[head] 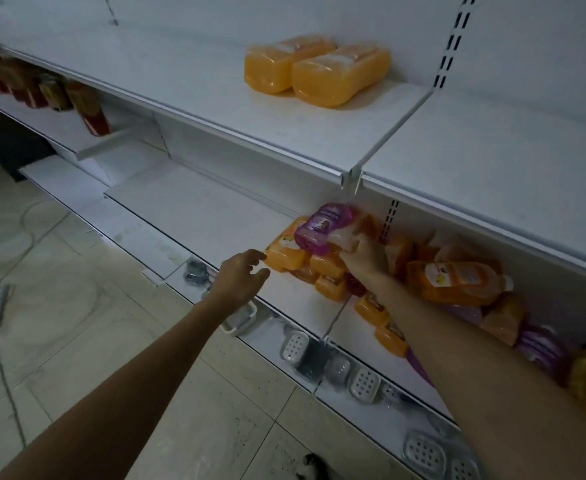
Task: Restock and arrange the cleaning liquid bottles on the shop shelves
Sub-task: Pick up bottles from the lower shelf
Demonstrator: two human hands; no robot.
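Two orange bottles (pixel 315 69) stand side by side on the white upper shelf (pixel 319 133). On the lower shelf (pixel 215 220) lies a heap of orange bottles (pixel 454 277) mixed with purple ones. My right hand (pixel 362 254) reaches into the heap and grips a purple bottle (pixel 319 226) near its white cap, lifted above the orange ones. My left hand (pixel 241 271) hovers with fingers spread beside the heap's left end, close to an orange bottle (pixel 284 254), holding nothing.
Plastic soap dishes (pixel 364 382) line the bottom shelf near the tiled floor (pixel 111 341). Dark red bottles (pixel 87 105) stand on a shelf far left. A perforated upright (pixel 454 39) divides the shelf bays. Someone's shoes show at the left edge.
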